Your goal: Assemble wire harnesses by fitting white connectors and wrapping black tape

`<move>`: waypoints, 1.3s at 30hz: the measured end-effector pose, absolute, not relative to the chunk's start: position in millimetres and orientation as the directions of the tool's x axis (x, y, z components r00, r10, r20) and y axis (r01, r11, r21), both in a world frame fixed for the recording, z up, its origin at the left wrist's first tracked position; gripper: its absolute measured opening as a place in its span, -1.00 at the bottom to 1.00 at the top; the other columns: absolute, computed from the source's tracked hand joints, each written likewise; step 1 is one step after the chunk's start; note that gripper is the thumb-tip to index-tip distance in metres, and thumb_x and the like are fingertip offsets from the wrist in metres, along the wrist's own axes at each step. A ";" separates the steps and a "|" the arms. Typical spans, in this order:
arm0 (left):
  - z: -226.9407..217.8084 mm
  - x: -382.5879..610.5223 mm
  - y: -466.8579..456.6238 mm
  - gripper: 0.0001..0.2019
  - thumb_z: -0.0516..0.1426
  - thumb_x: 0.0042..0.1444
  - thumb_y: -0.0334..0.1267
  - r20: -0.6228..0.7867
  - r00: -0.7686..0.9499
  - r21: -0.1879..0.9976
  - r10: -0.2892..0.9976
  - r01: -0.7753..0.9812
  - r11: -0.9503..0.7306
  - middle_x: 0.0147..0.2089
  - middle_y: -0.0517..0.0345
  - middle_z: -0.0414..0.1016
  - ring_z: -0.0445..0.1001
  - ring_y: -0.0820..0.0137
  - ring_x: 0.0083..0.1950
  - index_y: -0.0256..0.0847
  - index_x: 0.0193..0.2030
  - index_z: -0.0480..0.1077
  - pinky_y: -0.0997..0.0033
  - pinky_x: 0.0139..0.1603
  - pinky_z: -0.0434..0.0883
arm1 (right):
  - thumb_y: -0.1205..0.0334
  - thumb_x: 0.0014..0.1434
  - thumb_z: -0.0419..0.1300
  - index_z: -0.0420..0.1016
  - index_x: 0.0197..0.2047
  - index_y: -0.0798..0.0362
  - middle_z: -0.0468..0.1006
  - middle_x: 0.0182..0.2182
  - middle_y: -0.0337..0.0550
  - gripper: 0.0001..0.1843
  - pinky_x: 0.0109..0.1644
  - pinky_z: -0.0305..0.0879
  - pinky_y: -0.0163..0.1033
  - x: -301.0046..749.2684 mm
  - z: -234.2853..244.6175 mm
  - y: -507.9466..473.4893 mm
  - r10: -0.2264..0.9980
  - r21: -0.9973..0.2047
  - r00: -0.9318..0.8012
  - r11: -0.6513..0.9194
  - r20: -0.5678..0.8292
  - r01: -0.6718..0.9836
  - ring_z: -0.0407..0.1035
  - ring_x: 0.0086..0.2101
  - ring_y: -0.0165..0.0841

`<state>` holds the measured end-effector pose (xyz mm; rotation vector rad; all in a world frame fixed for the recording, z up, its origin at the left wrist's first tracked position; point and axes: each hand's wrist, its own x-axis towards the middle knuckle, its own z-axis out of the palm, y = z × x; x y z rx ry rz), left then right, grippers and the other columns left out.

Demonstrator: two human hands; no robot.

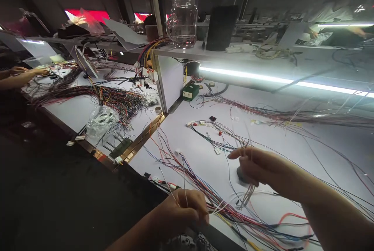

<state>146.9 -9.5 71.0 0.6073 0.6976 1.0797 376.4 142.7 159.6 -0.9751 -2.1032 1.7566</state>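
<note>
My left hand point(187, 208) is closed around thin wires point(184, 181) near the front edge of the table; two ends stick up above the fingers, and pale strands run out on its right side. Over the table to the right, my right hand point(253, 165) is closed on a small bunch of pale wires point(248, 196), with ends rising above the fingertips and the rest hanging below. A dark round object point(242, 174) is partly hidden behind that hand. Beneath and between both hands runs a long bundle of coloured wires point(201, 183).
Wires with white connectors point(217, 151) lie mid-table. A green box point(190, 92) stands by the white divider point(172, 79). A lit tube lamp point(263, 76) hangs under the shelf, which carries a glass jug point(184, 17). Another person's hands point(32, 72) are at far left.
</note>
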 end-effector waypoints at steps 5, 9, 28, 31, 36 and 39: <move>79.8 158.4 10.2 -0.71 0.16 0.16 -0.04 -0.319 0.069 0.637 0.945 -0.723 0.267 -0.48 0.24 0.34 0.08 0.67 -0.68 -0.20 -0.14 0.50 0.54 -0.61 -0.02 | -0.02 0.34 -0.07 0.41 -0.06 -0.01 0.38 -0.51 -0.25 -0.64 -0.39 0.22 -0.27 344.4 163.8 136.1 0.464 -0.861 -0.831 0.236 -0.306 0.450 0.20 -0.50 -0.44; 97.2 157.9 32.3 -0.60 -0.01 0.26 0.03 -0.243 0.092 0.636 0.966 -0.736 0.230 0.01 -0.04 0.41 0.08 0.73 -0.69 -0.18 0.04 0.41 0.50 -0.64 -0.08 | 0.01 0.36 -0.09 0.43 -0.09 -0.01 0.39 -0.53 -0.29 -0.65 -0.36 0.22 -0.30 336.0 161.5 131.1 0.364 -0.846 -0.866 0.279 -0.344 0.454 0.19 -0.49 -0.46; 95.8 154.5 38.6 -0.74 0.11 0.23 -0.05 -0.195 -0.076 0.731 0.978 -0.675 0.094 -0.69 0.38 0.07 -0.12 0.63 -0.67 -0.21 -0.19 0.44 0.56 -0.64 -0.08 | -0.12 0.17 0.18 0.36 -0.27 0.07 0.38 -0.59 -0.33 -0.61 -0.60 -0.12 -0.40 355.4 115.0 149.0 0.723 -0.893 -0.561 -0.444 -0.403 0.068 0.06 -0.68 -0.58; 99.5 150.9 44.6 -0.81 0.14 0.20 -0.09 -0.207 -0.202 0.671 0.957 -0.741 -0.011 -0.34 0.24 0.45 -0.05 0.68 -0.67 -0.11 -0.14 0.43 0.59 -0.67 -0.04 | -0.08 0.17 0.19 0.40 -0.30 0.08 0.35 -0.57 -0.29 -0.65 -0.57 0.00 -0.38 361.8 119.2 156.6 0.821 -0.905 -0.455 -0.419 -0.344 -0.071 0.13 -0.61 -0.52; 102.1 158.7 58.8 -0.60 0.14 0.19 -0.05 -0.273 -0.099 0.709 0.957 -0.693 0.131 0.08 0.00 0.43 0.03 0.72 -0.66 0.01 0.15 0.29 0.58 -0.69 -0.03 | 0.09 0.15 0.25 0.33 -0.34 0.04 0.43 -0.43 -0.26 -0.77 -0.54 0.13 -0.41 360.7 123.3 163.5 0.873 -0.857 -0.383 -0.424 -0.301 -0.292 0.21 -0.54 -0.52; 92.5 174.9 64.7 -0.55 0.16 0.17 -0.06 -0.328 0.076 0.816 0.942 -0.479 0.323 -0.26 -0.02 0.54 0.03 0.67 -0.68 -0.24 0.13 0.33 0.54 -0.68 -0.07 | 0.13 0.16 0.25 0.36 -0.32 0.07 0.46 -0.41 -0.23 -0.80 -0.46 0.26 -0.42 349.8 121.7 164.7 0.869 -0.837 -0.409 -0.428 -0.279 -0.339 0.28 -0.50 -0.52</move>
